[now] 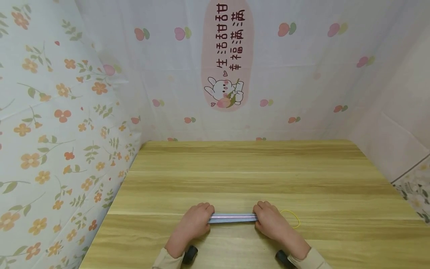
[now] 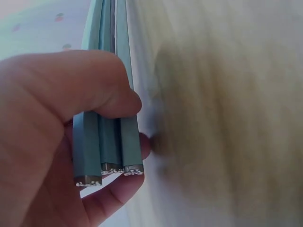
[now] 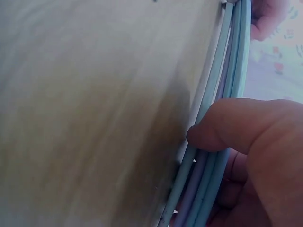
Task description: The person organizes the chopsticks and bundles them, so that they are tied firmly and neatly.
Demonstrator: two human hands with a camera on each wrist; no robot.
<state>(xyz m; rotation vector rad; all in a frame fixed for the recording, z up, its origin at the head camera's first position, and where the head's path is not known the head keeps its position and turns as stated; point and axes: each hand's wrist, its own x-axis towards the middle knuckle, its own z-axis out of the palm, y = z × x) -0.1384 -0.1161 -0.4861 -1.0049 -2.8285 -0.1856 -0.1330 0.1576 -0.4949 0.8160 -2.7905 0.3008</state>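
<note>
A bundle of several slim pencils, pale blue with a lilac one among them, lies crosswise between my two hands. My left hand grips its left end, the thumb bent over the pencils and the fingers behind; dark bands and sparkly tips show there in the left wrist view. My right hand pinches the other end, thumb across the pencils in the right wrist view; their far tips run out of that frame. A thin yellow rubber band lies on the table just right of my right hand.
The wood-grain table spreads out ahead and to both sides. A flowered cloth hangs along the left, and a printed curtain with a rabbit picture closes off the back. Black wrist straps sit below the hands.
</note>
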